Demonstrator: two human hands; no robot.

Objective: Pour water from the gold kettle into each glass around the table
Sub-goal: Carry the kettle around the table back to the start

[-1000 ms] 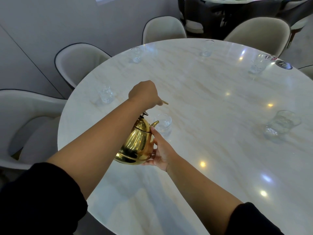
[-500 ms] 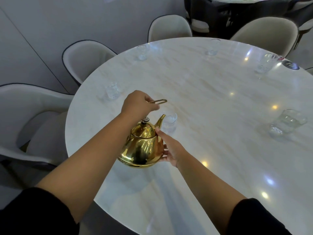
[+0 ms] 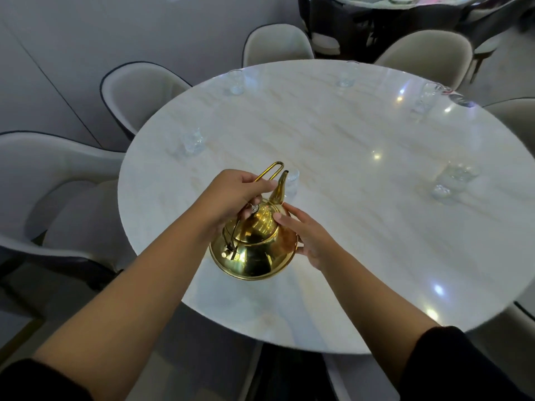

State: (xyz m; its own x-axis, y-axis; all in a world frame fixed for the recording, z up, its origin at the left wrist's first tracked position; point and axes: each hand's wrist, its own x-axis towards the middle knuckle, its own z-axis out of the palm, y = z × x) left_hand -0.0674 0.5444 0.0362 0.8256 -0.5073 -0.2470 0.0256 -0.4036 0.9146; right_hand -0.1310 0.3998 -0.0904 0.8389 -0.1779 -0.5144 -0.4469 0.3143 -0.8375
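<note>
Near: left hand (image 3: pixel 231 195) has fingers curled round wire handle (image 3: pixel 270 170) of gold kettle (image 3: pixel 254 253). right hand (image 3: pixel 308 241) has fingers straight, flat on kettle's right flank, steadying. Kettle roughly upright over near part of table (image 3: pixel 347 215); base contact unclear. spout (image 3: pixel 279 189) points away at nearest glass (image 3: pixel 293 180), just beyond tip. Likely next: tilt forward along that axis. left glass (image 3: pixel 192 140) and right glass (image 3: pixel 457 178) well apart, open marble between.

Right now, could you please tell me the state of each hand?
Left hand: closed around the handle of the gold kettle.
Right hand: open, resting flat against the kettle's side.
</note>
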